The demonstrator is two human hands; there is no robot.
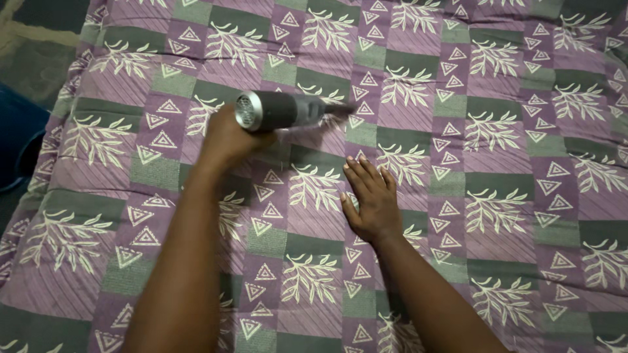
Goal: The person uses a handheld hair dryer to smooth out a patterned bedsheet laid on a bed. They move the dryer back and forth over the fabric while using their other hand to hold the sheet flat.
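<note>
Now left hand (226, 140) grips grey cylindrical handheld vacuum (288, 111), round silver end; nozzle blurred.

- Handheld vacuum (288, 110): one unit, grey, gripped in my left hand (226, 140).
- Hands: two; my right hand (369, 199) lies flat on the bedspread.
- Patterned bedspread (497, 170): one.
- Blue object (16, 140) at the left edge: one.

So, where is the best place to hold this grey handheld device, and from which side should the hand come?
Probably at its handle, from below and the rear, as the left hand holds it now. The handheld device lies level over the patterned bedspread, its nozzle pointing right, so the barrel stays free. The right hand rests flat on the cloth.
</note>
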